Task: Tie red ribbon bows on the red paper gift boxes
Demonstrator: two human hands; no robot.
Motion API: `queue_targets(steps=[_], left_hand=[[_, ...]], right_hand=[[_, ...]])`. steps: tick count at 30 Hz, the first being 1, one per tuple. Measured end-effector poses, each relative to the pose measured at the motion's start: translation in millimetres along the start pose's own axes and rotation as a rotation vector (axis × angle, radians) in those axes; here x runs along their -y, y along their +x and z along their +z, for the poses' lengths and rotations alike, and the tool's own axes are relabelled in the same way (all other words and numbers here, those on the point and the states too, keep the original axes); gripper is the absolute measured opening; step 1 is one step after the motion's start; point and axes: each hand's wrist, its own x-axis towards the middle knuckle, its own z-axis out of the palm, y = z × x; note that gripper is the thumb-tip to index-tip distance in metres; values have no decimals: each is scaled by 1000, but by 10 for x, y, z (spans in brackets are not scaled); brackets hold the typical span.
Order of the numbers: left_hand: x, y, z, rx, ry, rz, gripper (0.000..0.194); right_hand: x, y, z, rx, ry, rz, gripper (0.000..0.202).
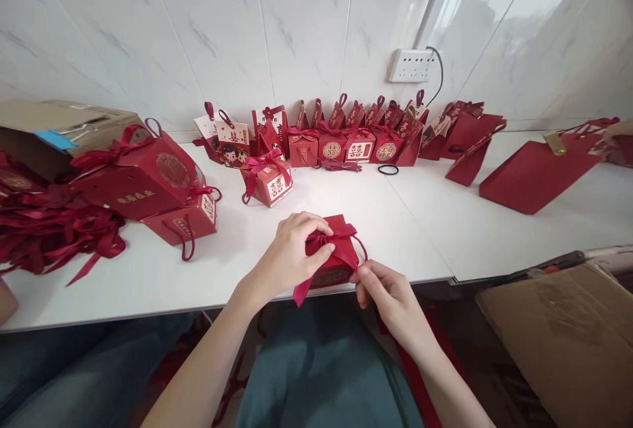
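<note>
A small red gift box (332, 275) sits at the table's front edge, right before me, with a bright red ribbon bow (341, 243) on its top. My left hand (297, 246) rests over the box's left side, its thumb and fingers closed on the bow near the knot. With thumb and forefinger, my right hand (383, 286) pinches the ribbon's right tail at the front right corner. The other ribbon tail hangs down the front left. A twisted cord handle (362, 246) curves out at the box's right.
Several red boxes (332, 148) line the wall on the white table (395, 217). A ribboned box (270, 181) stands nearer. Left lie stacked boxes (148, 177) and a ribbon heap (54, 230); right, a large red box (537, 174) and a carton (564, 336). Another person's knee shows left.
</note>
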Motion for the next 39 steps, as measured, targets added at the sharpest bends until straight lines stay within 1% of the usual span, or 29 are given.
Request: queue_targets(steps=[5, 7, 10, 13, 15, 16, 17, 19, 20, 21, 23, 26, 28, 31, 34, 39], left_hand=[[23, -20, 8, -6, -5, 0, 12], [32, -18, 16, -7, -19, -10, 12], [31, -9, 23, 4, -32, -25, 11], [26, -15, 14, -5, -74, -26, 10], [43, -35, -1, -61, -143, -15, 11], [63, -49, -9, -115, -184, -13, 13], [89, -65, -16, -186, -220, -25, 14], [158, -100, -26, -337, -266, -111, 17], [194, -119, -26, -385, -279, -177, 19], [227, -137, -23, -403, -291, -246, 20], [275, -176, -8, -360, -322, -354, 24], [294, -227, 25, -282, -426, -398, 28], [286, -247, 42, -286, -539, -425, 27], [271, -252, 54, -309, -678, -487, 25], [268, -244, 60, -324, -734, -489, 23], [284, -268, 85, -357, -792, -421, 20]], right_hand=[[-12, 3, 13, -123, -166, -84, 35], [-46, -4, 7, -142, -245, -110, 32], [-79, -12, -13, -102, -294, -125, 32], [-79, -6, -116, -5, -291, -125, 34], [-75, 20, -255, 24, -293, -113, 36], [-76, 43, -336, -3, -280, -114, 38], [-77, 74, -417, -63, -248, -123, 42], [-77, 158, -540, -211, -139, -155, 50], [-71, 209, -570, -256, -90, -165, 53], [-59, 264, -573, -269, -65, -163, 54], [-20, 377, -508, -208, -97, -125, 53], [50, 529, -320, -88, -171, -48, 48], [81, 605, -213, -52, -175, -7, 47], [97, 675, -134, -35, -173, 21, 47], [102, 692, -110, -26, -124, 2, 43], [92, 642, -85, -41, -39, -53, 36]])
